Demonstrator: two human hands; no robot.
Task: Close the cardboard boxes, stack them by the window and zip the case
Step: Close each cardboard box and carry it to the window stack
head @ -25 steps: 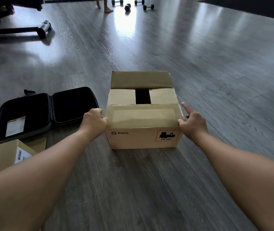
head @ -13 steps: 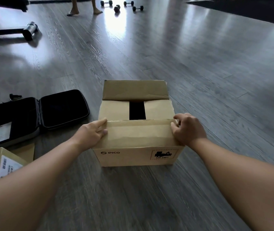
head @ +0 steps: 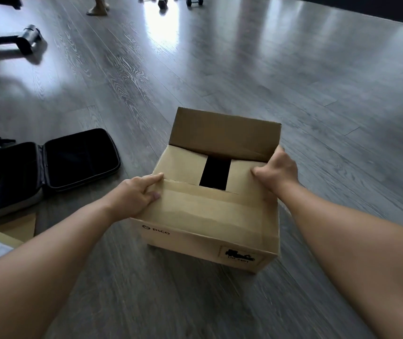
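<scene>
Head view: cardboard box (head: 210,216) mid-floor, case (head: 48,167) lying open at its left. Our left hand (head: 134,194) presses the near flap (head: 203,204) flat, fingers straight; right hand (head: 277,171) grips the far flap (head: 225,133), likely to fold it. 1 gap stays uncovered.

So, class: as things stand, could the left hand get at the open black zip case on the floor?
Probably yes: the left hand lies beside the black case, bare floor between.

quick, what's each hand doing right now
Left hand: open, fingers flat on the box's near flap.
Right hand: grips the far flap.
</scene>
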